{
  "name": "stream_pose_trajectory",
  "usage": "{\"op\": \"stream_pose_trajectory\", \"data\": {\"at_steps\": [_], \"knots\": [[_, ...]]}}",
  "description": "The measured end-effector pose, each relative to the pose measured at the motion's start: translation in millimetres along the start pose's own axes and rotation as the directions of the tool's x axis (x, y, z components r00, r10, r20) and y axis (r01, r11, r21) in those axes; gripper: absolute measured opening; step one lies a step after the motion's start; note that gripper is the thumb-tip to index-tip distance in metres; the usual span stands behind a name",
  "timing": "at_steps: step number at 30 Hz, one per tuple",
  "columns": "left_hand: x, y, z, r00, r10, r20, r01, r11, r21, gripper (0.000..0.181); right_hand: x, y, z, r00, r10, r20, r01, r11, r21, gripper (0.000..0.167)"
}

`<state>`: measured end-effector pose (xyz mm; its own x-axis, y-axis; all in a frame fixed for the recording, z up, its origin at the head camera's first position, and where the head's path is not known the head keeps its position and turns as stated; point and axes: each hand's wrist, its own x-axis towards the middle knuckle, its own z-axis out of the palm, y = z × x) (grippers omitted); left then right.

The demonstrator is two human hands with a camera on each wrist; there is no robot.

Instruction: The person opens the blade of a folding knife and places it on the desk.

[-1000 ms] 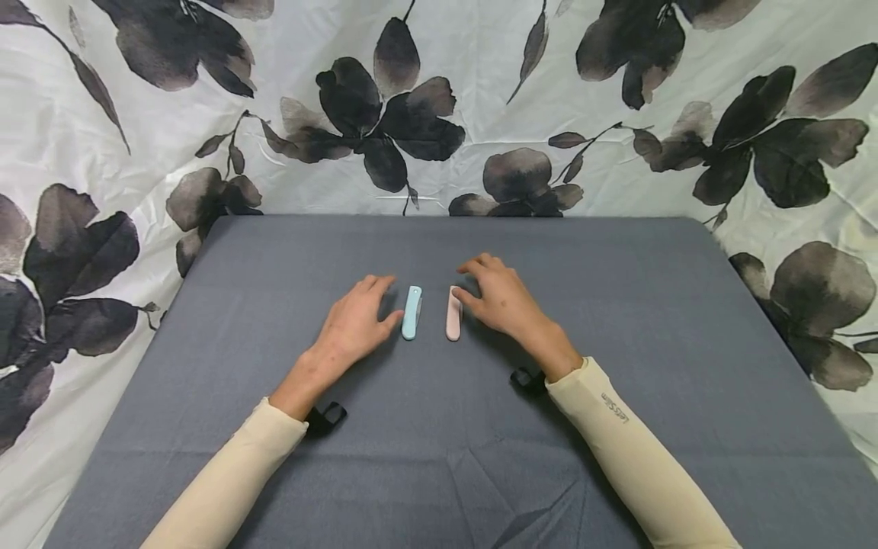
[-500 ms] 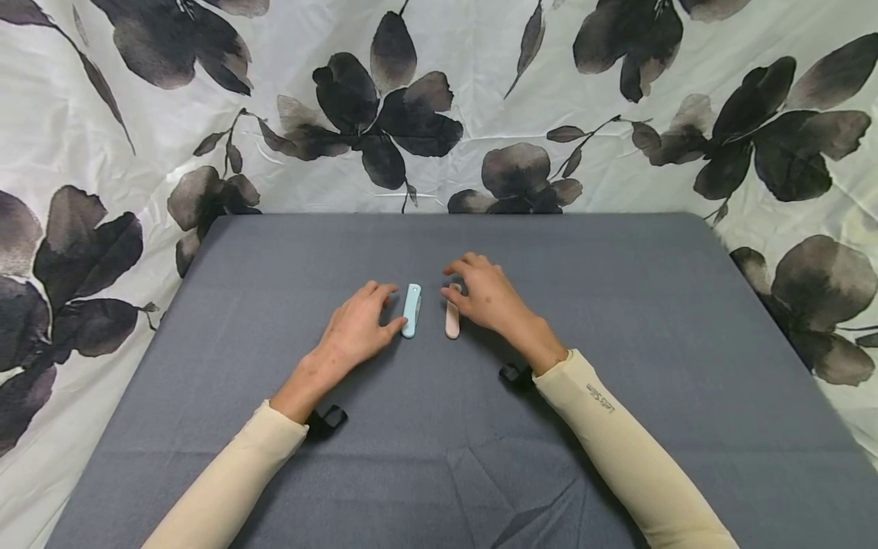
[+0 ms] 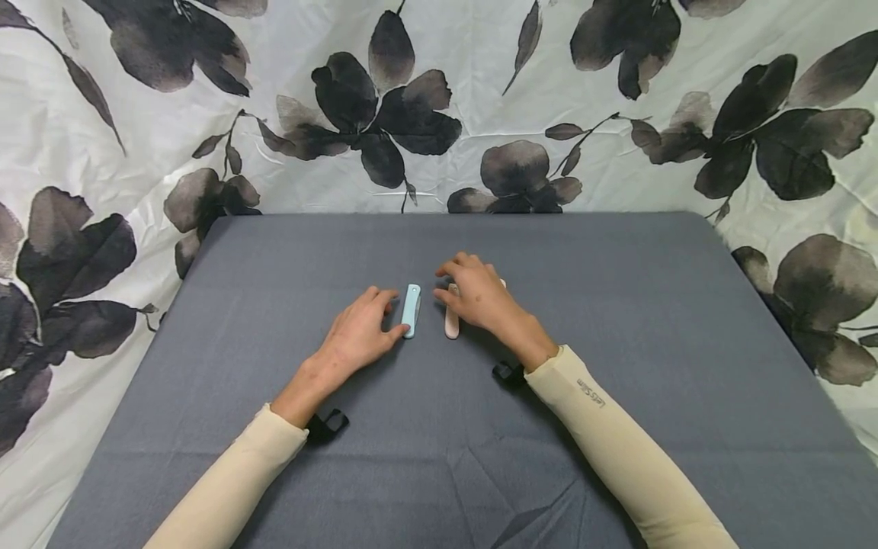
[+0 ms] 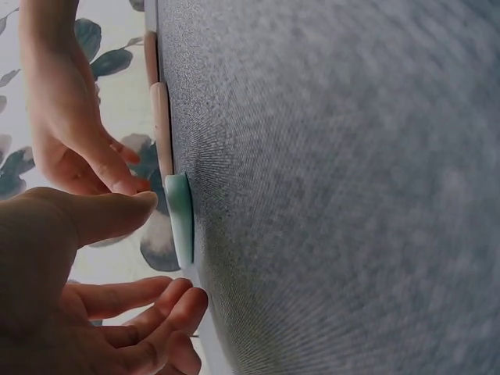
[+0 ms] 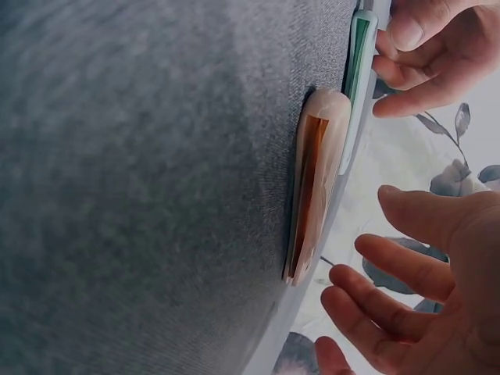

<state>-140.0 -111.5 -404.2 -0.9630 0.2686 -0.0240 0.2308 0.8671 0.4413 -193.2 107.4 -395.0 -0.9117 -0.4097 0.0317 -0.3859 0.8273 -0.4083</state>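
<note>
Left hand (image 3: 357,329) and right hand (image 3: 480,296) gape, empty; blue tool (image 3: 411,309) and pink tool (image 3: 451,326) (probably light, stiff) suit left-right pinches mid-length.

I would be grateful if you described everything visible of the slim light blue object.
The light blue object is slim and looks plastic, with a small mark near its far end and a darker green slot along its right side. It lies pointing away from the person on the grey table, left of the pale pink object. The left hand is close; whether it touches is unclear.
</note>
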Motion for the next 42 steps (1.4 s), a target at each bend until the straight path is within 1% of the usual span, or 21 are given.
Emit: {"op": "stream_pose_trajectory", "data": {"at_steps": [5,10,17,26,30,35,42], "knots": [[-2.9,0.9,2.8,1.0,-0.008,0.009,0.008,1.0,-0.002,0.062,0.5,-2,1,1.0,-0.005,0.013,0.005,1.0,0.004,0.039],[-4.5,1.6,4.9,1.0,-0.006,0.007,0.006,1.0,-0.001,0.062,1.1,-2,4,1.0,-0.01,0.008,0.01,1.0,0.006,0.038],[-5.6,2.7,7.1,1.0,-0.013,0.029,0.013,1.0,-0.016,0.064,2.3,-4,10,0.999,0.002,0.034,-0.001,0.999,-0.033,0.039],[-6.2,4.0,8.1,0.999,-0.008,0.049,0.009,1.0,-0.023,0.068,7.7,-10,12,0.998,0.021,0.057,-0.017,0.997,-0.07,0.042],[-4.9,4.3,6.6,0.998,-0.004,0.06,0.005,1.0,-0.004,0.07,10.9,-12,12,0.998,0.018,0.068,-0.013,0.997,-0.079,0.043],[-2.3,4.3,5.4,0.997,-0.007,0.075,0.006,1.0,0.016,0.069,14.1,-14,14,0.997,0.019,0.079,-0.01,0.993,-0.114,0.046],[1.7,3.1,4.8,0.997,-0.004,0.072,0.004,1.0,0.007,0.068,17.2,-17,14,0.995,0.015,0.097,-0.003,0.993,-0.122,0.048]]}}
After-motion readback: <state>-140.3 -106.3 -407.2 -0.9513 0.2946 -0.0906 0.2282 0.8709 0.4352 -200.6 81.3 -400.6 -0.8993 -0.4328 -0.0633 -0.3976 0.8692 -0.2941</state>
